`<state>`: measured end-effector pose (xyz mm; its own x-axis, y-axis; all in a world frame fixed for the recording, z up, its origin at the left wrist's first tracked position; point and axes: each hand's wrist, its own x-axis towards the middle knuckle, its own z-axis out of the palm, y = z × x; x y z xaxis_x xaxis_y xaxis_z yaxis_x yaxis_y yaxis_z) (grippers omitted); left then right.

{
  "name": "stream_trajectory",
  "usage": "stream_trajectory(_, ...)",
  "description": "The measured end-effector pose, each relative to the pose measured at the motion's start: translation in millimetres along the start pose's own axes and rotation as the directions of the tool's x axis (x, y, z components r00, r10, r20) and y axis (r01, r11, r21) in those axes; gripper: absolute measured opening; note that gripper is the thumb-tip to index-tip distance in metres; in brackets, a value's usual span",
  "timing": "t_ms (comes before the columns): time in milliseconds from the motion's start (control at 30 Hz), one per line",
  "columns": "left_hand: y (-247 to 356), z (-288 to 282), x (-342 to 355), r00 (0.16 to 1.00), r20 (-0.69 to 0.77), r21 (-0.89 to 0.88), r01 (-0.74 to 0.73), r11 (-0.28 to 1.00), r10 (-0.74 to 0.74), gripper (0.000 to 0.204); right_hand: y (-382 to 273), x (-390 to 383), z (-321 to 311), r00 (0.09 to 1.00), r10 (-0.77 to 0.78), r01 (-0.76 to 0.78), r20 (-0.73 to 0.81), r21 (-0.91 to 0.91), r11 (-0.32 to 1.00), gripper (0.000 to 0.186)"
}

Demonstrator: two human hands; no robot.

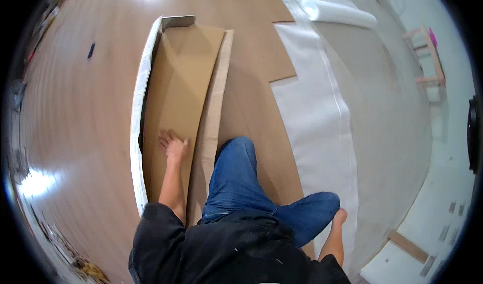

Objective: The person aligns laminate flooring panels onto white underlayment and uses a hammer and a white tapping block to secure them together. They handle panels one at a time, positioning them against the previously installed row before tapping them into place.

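Spread-fingered and grasping nothing, the left hand (175, 147) is resting on the brown cardboard (188, 77); the right hand (340, 217) (its grip I cannot tell) is lying beside a denim-clad knee (324, 203).

The floor carries everything: glossy brown wood-look planks (90, 123) end in a stepped edge at right, beside a smooth white underlay sheet (322, 128) and bare grey flooring (387, 113). A long, open, white-sided brown cardboard box (191, 77) lies on the planks — a small dark-blue object (91, 50) well apart, farther left.
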<state>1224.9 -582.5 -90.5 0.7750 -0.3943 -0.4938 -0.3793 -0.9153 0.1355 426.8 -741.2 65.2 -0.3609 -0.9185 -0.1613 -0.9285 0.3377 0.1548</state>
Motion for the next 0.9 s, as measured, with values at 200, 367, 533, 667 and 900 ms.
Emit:
stream_trajectory(200,31,38,-45,0.996,0.004,0.253,-0.092,0.963,0.094,0.118,-21,-17,-14,0.991,0.1,-0.063,-0.091,0.34,0.938,0.03)
stream_trajectory(367,-1,72,-2,0.975,-0.104,0.424,-0.133,0.896,0.194,0.09,-19,-15,-3,0.975,0.17,-0.09,-0.145,0.44,0.893,0.032)
stream_trajectory(533,12,73,56,0.976,0.201,0.655,-0.067,0.752,-0.088,0.096,-1,-7,15,0.949,0.315,-0.239,-0.024,0.595,0.767,0.035)
stream_trajectory(667,25,37,56,0.962,-0.108,0.554,-0.153,0.819,0.252,0.055,21,1,22,0.985,0.17,-0.159,0.042,0.615,0.773,0.034)
stream_trajectory(900,-8,-70,-27,0.888,-0.338,-0.002,-0.332,0.943,0.312,0.039,72,19,52,0.976,0.196,-0.196,0.094,0.767,0.611,0.025)
